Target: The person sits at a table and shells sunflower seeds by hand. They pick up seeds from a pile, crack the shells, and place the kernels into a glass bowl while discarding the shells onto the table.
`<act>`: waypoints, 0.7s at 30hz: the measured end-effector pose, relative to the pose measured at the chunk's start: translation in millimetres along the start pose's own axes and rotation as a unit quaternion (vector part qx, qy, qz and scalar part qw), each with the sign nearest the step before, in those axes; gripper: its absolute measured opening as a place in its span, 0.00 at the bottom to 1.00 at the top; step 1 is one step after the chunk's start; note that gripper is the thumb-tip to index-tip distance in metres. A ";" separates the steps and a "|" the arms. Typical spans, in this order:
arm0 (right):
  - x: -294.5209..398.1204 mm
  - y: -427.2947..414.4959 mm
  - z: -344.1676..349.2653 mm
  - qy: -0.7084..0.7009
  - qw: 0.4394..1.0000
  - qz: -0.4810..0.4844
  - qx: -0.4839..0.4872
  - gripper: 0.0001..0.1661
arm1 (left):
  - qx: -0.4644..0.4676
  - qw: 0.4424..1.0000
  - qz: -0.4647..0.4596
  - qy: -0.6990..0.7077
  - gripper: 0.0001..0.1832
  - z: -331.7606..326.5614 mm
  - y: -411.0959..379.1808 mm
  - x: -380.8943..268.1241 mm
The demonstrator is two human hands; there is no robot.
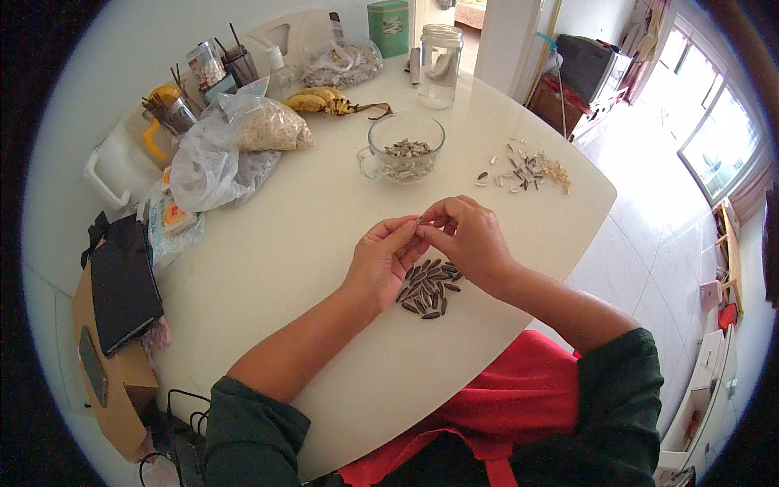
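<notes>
My left hand and my right hand meet at the fingertips above the table. Pinched between them is a small sunflower seed, mostly covered by the fingers. Just below the hands lies a loose pile of dark striped sunflower seeds, partly hidden by my left hand. Beyond my fingers stands a clear glass cup with a handle, partly filled with greyish seeds or kernels. To the right of the cup, dark seeds and pale bits are scattered on the table.
A glass jar of clear liquid, bananas and a green tin stand towards the back of the white table. Plastic bags crowd the left side. A black pouch rests on a cardboard box.
</notes>
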State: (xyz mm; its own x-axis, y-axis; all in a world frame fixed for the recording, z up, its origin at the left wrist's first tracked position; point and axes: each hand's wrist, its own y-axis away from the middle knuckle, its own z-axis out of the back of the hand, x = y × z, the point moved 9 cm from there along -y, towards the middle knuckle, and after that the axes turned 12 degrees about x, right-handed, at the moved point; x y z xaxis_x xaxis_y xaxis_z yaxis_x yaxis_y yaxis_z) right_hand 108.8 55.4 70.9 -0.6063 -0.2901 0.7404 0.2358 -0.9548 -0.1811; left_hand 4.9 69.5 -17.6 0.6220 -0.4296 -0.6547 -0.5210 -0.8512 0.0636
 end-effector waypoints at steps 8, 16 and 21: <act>-9.1 -2.9 -1.8 -0.036 0.999 -0.031 0.001 0.09 | 0.011 1.000 0.004 0.001 0.08 -3.1 0.2 1.7; 0.5 -1.0 -0.8 -0.027 0.999 0.014 0.018 0.09 | -0.004 1.000 -0.002 0.007 0.08 2.1 -0.7 4.2; 18.0 -17.1 30.8 -0.001 0.997 0.059 -0.043 0.08 | -0.043 0.999 -0.005 0.003 0.07 5.3 2.3 0.6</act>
State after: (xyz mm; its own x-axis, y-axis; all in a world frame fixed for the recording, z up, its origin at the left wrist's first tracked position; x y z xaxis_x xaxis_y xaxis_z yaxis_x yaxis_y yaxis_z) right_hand 117.2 68.5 107.2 -0.5774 -0.3999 0.7118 0.2384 -0.9164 -0.3214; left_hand 1.0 68.8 -21.9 0.6302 -0.4224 -0.6515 -0.4633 -0.8779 0.1211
